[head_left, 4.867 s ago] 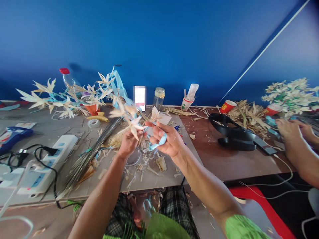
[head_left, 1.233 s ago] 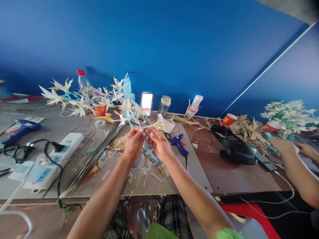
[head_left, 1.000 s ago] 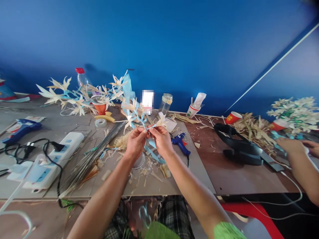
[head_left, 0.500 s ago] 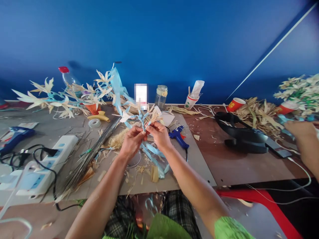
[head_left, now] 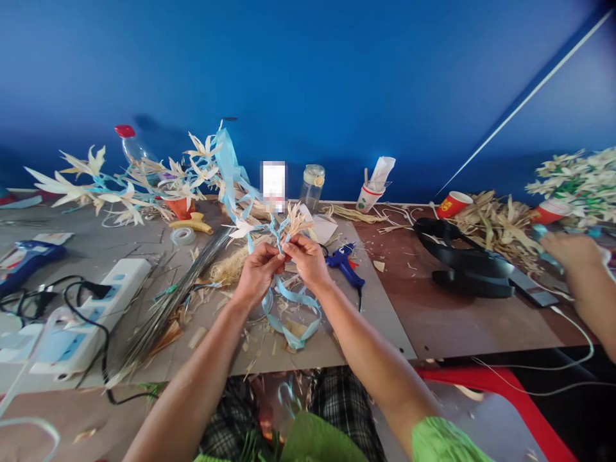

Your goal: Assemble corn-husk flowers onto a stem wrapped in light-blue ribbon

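My left hand and my right hand meet above the table's middle, both pinched on the stem of a small flower sprig. The sprig has cream straw petals and light blue ribbon wound round its stalks. A loose tail of blue ribbon hangs from my hands and loops on the grey board. A blue glue gun lies just right of my right hand. A bundle of thin wires lies to the left.
Finished straw flowers stand at the back left, by a red-capped bottle. White power strips with black cords lie at the left. A jar, paper cups, a black headset, straw husks. Another person's hand works at the right.
My hands stay pinched on the sprig and have turned it slightly. The hanging ribbon tail has dropped into a wider loop on the board. The view has shifted a little.
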Demonstrator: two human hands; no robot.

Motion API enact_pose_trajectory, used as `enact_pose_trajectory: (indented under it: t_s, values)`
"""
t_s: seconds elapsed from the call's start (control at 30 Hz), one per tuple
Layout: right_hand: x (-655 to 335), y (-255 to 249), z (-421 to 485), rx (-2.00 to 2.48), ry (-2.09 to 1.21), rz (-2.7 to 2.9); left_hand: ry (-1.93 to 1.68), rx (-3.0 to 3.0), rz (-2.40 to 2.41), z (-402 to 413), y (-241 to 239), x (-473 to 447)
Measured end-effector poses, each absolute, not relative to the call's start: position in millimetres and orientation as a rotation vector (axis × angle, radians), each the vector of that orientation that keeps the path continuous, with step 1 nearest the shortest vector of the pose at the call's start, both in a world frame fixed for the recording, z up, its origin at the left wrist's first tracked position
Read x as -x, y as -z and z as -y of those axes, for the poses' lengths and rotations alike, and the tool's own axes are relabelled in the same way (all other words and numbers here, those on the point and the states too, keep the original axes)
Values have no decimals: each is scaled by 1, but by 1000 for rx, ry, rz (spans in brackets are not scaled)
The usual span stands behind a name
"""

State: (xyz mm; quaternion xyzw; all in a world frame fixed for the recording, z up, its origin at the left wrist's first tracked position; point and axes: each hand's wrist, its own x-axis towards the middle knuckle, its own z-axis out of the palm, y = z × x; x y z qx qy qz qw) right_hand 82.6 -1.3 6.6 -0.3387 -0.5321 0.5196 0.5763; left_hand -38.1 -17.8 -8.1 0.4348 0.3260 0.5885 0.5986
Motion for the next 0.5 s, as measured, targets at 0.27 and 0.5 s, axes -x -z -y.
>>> enact_pose_trajectory:
  t_s: [0.27, 0.5]
  values:
    - [-78, 5, -3, 769, -1309, 1135, -1494, -898, -762, 17, 2, 35]
    - [-76, 8, -5, 727, -1389, 1041, -1515, -904, -799, 14, 9, 36]
